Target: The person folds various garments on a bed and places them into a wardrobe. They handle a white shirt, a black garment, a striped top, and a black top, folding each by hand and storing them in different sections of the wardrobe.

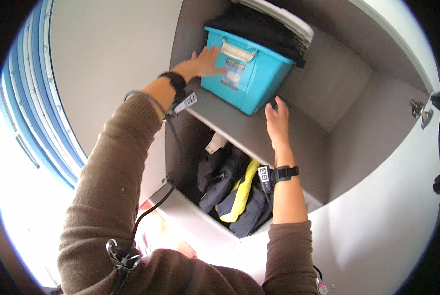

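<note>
A turquoise plastic storage bin [266,79] with a white handle stands on the upper shelf of a cabinet, dark fabric [255,27] piled above its rim. Over the fabric a white lid [297,24] sits tilted. My left hand [205,64], slightly blurred, is at the bin's left front, fingers spread near the handle; whether it touches the bin is unclear. Just off the bin's lower right corner is my right hand [277,120], fingers apart and holding nothing. A strap with a small tagged device is on each wrist.
Below the shelf board [234,142] hang dark clothes [220,184] and a yellow-and-navy garment [242,195]. An open cabinet door [382,214] with a metal hinge [421,112] is at right. Blue striped curtains [35,92] hang at left. A black cable [155,206] runs along my left arm.
</note>
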`<state>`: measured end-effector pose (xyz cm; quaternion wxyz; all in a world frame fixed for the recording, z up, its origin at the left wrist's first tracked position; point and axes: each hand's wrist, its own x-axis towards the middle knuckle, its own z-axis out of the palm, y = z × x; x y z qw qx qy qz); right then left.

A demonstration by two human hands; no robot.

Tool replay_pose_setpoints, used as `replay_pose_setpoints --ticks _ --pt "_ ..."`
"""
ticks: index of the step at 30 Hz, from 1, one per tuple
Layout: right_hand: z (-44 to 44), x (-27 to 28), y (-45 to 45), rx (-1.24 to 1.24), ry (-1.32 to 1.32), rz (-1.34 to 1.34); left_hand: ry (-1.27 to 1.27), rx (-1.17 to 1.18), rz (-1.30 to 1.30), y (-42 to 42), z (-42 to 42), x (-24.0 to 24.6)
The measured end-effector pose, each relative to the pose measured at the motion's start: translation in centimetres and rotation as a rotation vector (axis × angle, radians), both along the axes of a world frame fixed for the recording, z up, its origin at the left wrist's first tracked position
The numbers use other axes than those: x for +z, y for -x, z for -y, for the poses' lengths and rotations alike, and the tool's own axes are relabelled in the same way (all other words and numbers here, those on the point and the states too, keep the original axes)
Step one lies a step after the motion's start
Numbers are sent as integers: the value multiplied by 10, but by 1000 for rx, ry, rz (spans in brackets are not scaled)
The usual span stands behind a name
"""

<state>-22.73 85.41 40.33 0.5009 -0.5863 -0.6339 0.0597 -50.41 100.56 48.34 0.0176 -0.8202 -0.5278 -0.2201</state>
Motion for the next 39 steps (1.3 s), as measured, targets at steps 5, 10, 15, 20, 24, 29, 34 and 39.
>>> replay_pose_setpoints --ticks 5,10,15,20,24,29,34,39 --pt "86 -86 47 -98 -76 117 -102 -182 175 57 132 -126" --pt "194 -129 81 -18 4 87 -274 -191 461 152 247 -196" --pt "347 -163 121 -33 48 48 -717 108 440 259 317 -220" --pt "493 -156 113 -472 -233 265 -474 230 609 324 302 -232" --pt "568 -140 83 -801 -499 302 -331 156 728 336 269 -249" --pt "597 -138 56 -824 -230 -119 -398 251 737 337 263 -250" --pt "585 -138 50 -820 -181 -468 -175 149 990 333 269 -244" --pt "563 -148 84 -687 -208 -480 -179 103 1006 326 282 -249"
